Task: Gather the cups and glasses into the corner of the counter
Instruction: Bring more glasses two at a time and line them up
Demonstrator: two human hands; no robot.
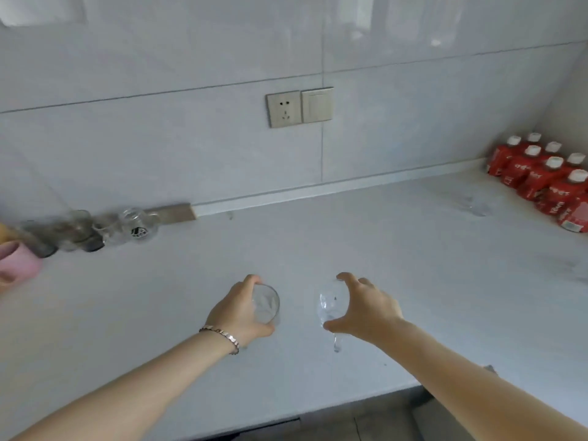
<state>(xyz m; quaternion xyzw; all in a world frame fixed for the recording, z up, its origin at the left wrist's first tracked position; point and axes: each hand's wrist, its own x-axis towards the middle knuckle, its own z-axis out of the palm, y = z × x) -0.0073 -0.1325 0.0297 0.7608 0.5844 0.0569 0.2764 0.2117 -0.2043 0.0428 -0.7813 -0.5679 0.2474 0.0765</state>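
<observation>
Clear glass is gripped in both hands above the pale grey stone counter [413,249]. A short clear tumbler [266,303] is wrapped by the curled fingers of the left hand [239,310]; a clear stemmed wine glass [329,305] is clasped round its bowl by the right hand [366,308], its stem hanging below. More glasses and a pink cup [19,264] are clustered at the far left by the wall. Both should be carried level, kept apart to avoid clinking, and set down gently beside that cluster.
</observation>
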